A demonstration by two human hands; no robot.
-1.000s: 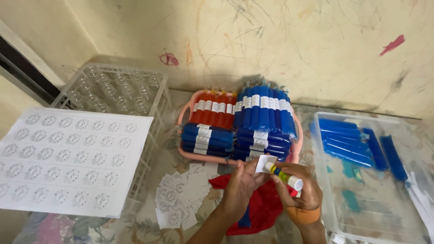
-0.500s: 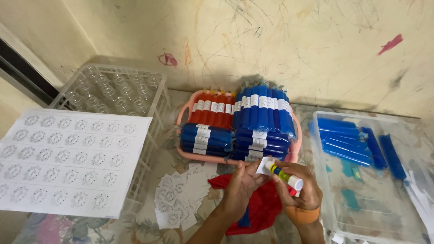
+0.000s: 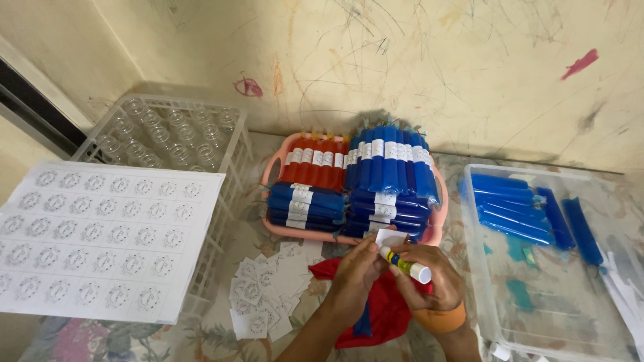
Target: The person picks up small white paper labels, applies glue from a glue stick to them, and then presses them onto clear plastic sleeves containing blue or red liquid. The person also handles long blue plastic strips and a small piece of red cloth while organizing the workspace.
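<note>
My left hand (image 3: 355,271) pinches a small white paper label (image 3: 390,237) just in front of the pink tray. My right hand (image 3: 429,275) grips a glue stick (image 3: 404,263) with a white cap and yellow and blue body, its tip against the label. Both hands hover over a red cloth (image 3: 382,308) with a blue tube (image 3: 363,325) lying on it. Behind them the pink tray (image 3: 433,234) holds stacked blue and red labelled tubes (image 3: 386,167).
A pile of cut white labels (image 3: 258,302) lies left of the hands. A printed sheet of round labels (image 3: 100,234) rests on a white crate of glass jars (image 3: 168,134). A clear plastic bin (image 3: 537,295) at right holds unlabelled blue tubes (image 3: 516,214). A scribbled wall stands behind.
Both hands stay in the same place; the glue stick has shifted only slightly against the label.
</note>
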